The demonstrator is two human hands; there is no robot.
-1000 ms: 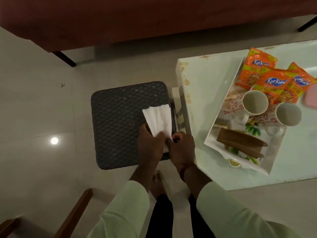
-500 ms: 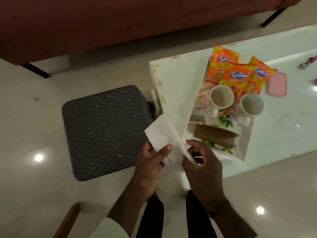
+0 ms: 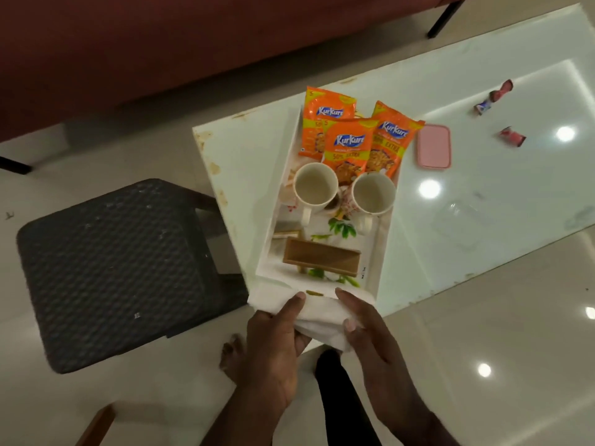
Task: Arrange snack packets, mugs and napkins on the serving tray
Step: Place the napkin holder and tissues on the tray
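A white serving tray [image 3: 280, 201] lies on the glass table [image 3: 483, 194]. At its far end three orange snack packets [image 3: 346, 146] overlap. Two empty white mugs stand side by side behind them, the left mug [image 3: 315, 186] and the right mug [image 3: 373, 193]. A brown wooden napkin holder [image 3: 322, 259] sits near the tray's near end. Both hands hold a white napkin [image 3: 318, 313] at the tray's near edge: my left hand [image 3: 273, 342] grips its left side, my right hand [image 3: 367, 333] its right side.
A dark woven stool [image 3: 109, 268] stands left of the table. A pink lidded box [image 3: 433, 146] and small candy wrappers [image 3: 492, 101] lie on the table right of the tray. A dark red sofa [image 3: 161, 43] runs along the far side.
The napkin was lifted off the stool and carried right, to the tray's near edge. Both hands moved with it, and the view shifted toward the table.
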